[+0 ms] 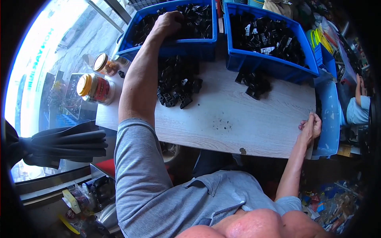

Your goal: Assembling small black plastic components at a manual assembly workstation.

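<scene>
My left hand (168,23) reaches into the far-left blue bin (170,44), which is filled with small black plastic parts (201,23). Its fingers curl down among the parts and the fingertips are hidden, so what they hold does not show. At the table's right edge is my right hand (312,126), its fingers bent and pinched together beside a light-blue bin (328,119). Anything between those fingers is too small to make out. Below my left hand, a heap of black parts (176,85) lies on the table (254,119), partly covered by my forearm.
Another blue bin (274,61) holds black parts and a few grey ones. In front of it sits a smaller pile of black parts (254,84). Two jars with lids (99,89) stand left by the window. Dark crumbs (222,125) dot the tabletop. A co-worker's arm (359,89) shows far right.
</scene>
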Demonstrator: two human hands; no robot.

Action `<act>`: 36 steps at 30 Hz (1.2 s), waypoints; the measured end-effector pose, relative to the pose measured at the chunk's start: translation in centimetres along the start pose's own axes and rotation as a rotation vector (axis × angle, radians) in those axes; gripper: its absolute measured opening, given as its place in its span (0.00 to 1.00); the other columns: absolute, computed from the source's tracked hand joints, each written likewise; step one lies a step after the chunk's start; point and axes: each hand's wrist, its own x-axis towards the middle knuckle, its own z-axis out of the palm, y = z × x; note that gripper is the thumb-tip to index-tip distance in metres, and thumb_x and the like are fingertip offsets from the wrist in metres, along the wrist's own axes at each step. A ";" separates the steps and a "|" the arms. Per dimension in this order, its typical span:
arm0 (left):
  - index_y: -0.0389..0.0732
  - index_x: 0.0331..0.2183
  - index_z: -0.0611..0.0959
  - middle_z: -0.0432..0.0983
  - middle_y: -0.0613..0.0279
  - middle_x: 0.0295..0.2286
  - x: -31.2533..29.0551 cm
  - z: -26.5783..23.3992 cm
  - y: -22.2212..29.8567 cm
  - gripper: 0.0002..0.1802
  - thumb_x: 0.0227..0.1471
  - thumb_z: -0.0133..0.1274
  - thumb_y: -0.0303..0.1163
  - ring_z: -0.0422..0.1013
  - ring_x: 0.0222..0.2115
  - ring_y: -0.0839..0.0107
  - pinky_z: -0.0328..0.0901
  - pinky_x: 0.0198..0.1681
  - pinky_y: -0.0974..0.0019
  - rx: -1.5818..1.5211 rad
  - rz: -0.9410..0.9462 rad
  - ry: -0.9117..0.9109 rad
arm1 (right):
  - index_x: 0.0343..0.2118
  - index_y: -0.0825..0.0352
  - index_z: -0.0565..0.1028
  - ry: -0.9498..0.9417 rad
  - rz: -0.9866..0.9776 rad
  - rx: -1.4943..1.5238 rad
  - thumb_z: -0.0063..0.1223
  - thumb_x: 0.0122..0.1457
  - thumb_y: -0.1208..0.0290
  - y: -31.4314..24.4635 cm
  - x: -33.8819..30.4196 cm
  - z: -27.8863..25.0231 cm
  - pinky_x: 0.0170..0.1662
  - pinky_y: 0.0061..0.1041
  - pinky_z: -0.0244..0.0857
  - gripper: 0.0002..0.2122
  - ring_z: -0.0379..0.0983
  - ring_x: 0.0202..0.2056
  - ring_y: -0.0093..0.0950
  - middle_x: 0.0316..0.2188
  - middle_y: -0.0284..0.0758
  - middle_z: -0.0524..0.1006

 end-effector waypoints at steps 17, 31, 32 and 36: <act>0.44 0.42 0.84 0.81 0.52 0.39 -10.4 -3.9 2.8 0.17 0.46 0.59 0.24 0.79 0.42 0.56 0.73 0.46 0.60 -0.127 0.154 0.975 | 0.41 0.65 0.79 -0.032 0.000 0.039 0.61 0.61 0.62 0.6 0.6 -0.2 0.20 0.18 0.65 0.12 0.70 0.19 0.18 0.14 0.27 0.68; 0.48 0.38 0.85 0.71 0.52 0.52 -18.4 3.3 3.5 0.16 0.44 0.66 0.36 0.66 0.54 0.48 0.60 0.57 0.46 0.065 0.040 0.830 | 0.39 0.65 0.79 -0.002 -0.041 0.026 0.61 0.62 0.64 0.2 0.0 -0.1 0.21 0.17 0.64 0.10 0.70 0.19 0.18 0.15 0.26 0.68; 0.49 0.37 0.85 0.71 0.52 0.52 -18.4 3.4 3.7 0.15 0.44 0.66 0.38 0.65 0.55 0.47 0.58 0.57 0.44 0.107 0.035 0.844 | 0.39 0.65 0.79 -0.009 -0.021 0.018 0.60 0.62 0.64 0.3 0.2 -0.2 0.22 0.17 0.65 0.10 0.70 0.20 0.18 0.15 0.26 0.69; 0.50 0.34 0.87 0.70 0.49 0.53 -18.5 3.3 4.5 0.14 0.44 0.66 0.43 0.61 0.58 0.42 0.53 0.59 0.37 0.167 0.053 0.853 | 0.40 0.65 0.79 0.001 -0.038 0.002 0.60 0.62 0.64 -1.0 -0.8 0.3 0.22 0.17 0.64 0.10 0.70 0.20 0.18 0.14 0.26 0.68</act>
